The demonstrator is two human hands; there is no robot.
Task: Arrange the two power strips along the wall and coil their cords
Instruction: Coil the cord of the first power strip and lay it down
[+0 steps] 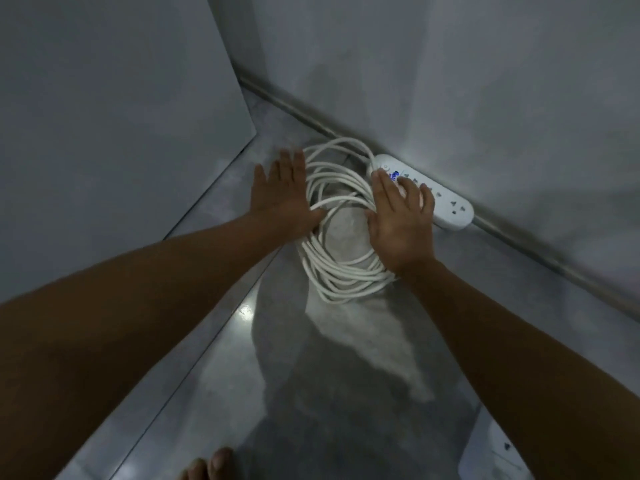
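A white power strip [446, 202] lies on the grey floor along the foot of the wall, with a blue light near its left end. Its white cord [341, 271] lies in a loose coil of several loops just in front of it. My left hand [280, 195] rests flat, fingers spread, on the coil's left side. My right hand [398, 223] lies flat on the coil's right side, its fingertips reaching onto the strip. Neither hand grips anything. A second white power strip [491, 459] shows partly at the bottom right, behind my right forearm.
A grey panel [121, 133] stands on the left and meets the wall [450, 64] in a corner. A metal skirting strip [304, 112] runs along the wall's base. My bare toes [207, 465] show at the bottom edge. The floor [346, 375] is glossy grey.
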